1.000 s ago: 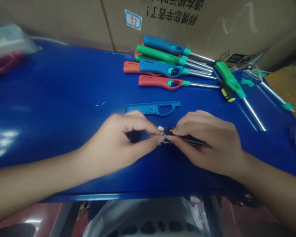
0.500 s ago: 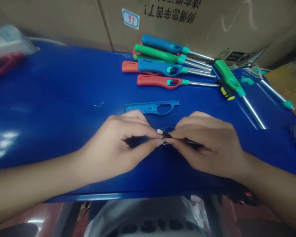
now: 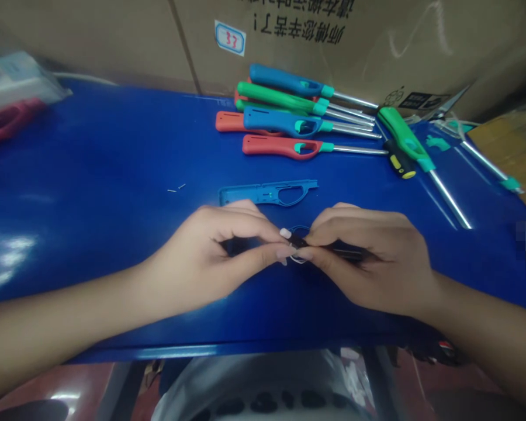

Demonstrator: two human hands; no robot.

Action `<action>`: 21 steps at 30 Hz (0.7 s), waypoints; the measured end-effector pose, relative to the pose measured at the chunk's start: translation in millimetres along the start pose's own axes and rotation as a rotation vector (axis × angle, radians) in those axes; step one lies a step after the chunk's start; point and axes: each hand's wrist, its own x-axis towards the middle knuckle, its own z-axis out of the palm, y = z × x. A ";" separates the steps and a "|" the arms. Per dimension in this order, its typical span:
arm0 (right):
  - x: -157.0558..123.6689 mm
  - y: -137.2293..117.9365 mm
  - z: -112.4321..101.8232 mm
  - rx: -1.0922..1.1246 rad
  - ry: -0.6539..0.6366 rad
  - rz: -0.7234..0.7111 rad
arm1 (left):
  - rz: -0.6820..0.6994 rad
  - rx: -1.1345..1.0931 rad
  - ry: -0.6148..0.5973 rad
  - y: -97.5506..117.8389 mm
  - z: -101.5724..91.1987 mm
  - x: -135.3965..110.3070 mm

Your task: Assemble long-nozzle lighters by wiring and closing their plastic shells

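Pinching away, the left hand (image 3: 206, 257) and right hand (image 3: 374, 260) clench their grip on a small black part (image 3: 298, 240) at six o'clock, below the blue lighter shell (image 3: 267, 195); a clear plastic bag (image 3: 15, 79) sits at ten o'clock on the bench (image 3: 114, 193).

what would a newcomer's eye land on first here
The bright blue table stands out first, with a bunch of red, green and blue utility lighters lying along its far side. Near the middle, the left hand and right hand pinch a small dark part between them, just beyond an open blue lighter shell.
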 end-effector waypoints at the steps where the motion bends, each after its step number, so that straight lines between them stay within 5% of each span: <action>1: 0.0 -0.3 0.2 0.007 -0.005 0.001 | 0.008 0.004 -0.002 -0.4 -0.2 0.0; 8: 1.1 4.1 -0.9 -0.050 -0.021 0.006 | 0.040 0.060 -0.019 -7.8 -3.5 1.3; 15: 2.2 18.2 -8.1 -0.231 -0.159 -0.044 | 0.089 0.413 -0.089 -11.4 -11.3 -1.3; 21: -1.4 21.1 -9.5 -0.366 -0.266 -0.051 | 0.141 0.467 -0.164 -11.9 -12.3 -6.6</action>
